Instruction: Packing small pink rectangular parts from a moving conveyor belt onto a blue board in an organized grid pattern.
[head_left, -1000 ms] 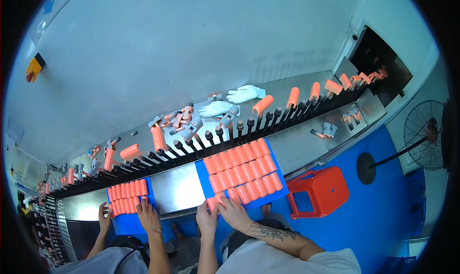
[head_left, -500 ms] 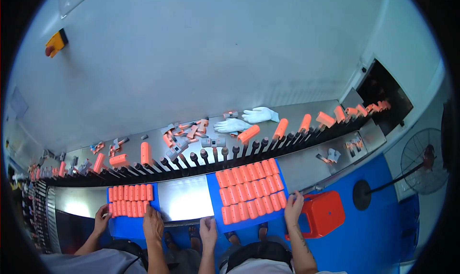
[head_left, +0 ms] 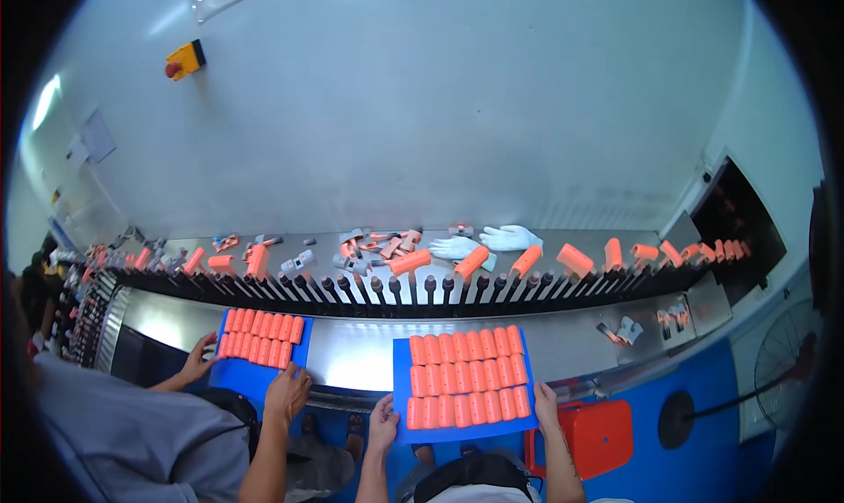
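Observation:
A blue tray (head_left: 464,433) lies on the steel bench in front of me, filled with rows of orange cylinders (head_left: 466,375). My left hand (head_left: 382,421) grips the tray's near left corner. My right hand (head_left: 545,406) grips its right edge near the front corner. Both forearms come up from the lower edge.
Behind the bench runs a conveyor of black pegs (head_left: 431,287) carrying orange parts (head_left: 526,261). White gloves (head_left: 505,237) and loose grey and orange pieces lie beyond it. At left, a co-worker's hands (head_left: 286,393) rest on a second blue tray (head_left: 236,378). Right of me are a red stool (head_left: 598,437) and a fan (head_left: 782,362).
My right hand moved from the tray's near left side over to its right edge. My left hand stayed at the near left corner. The view tilted up.

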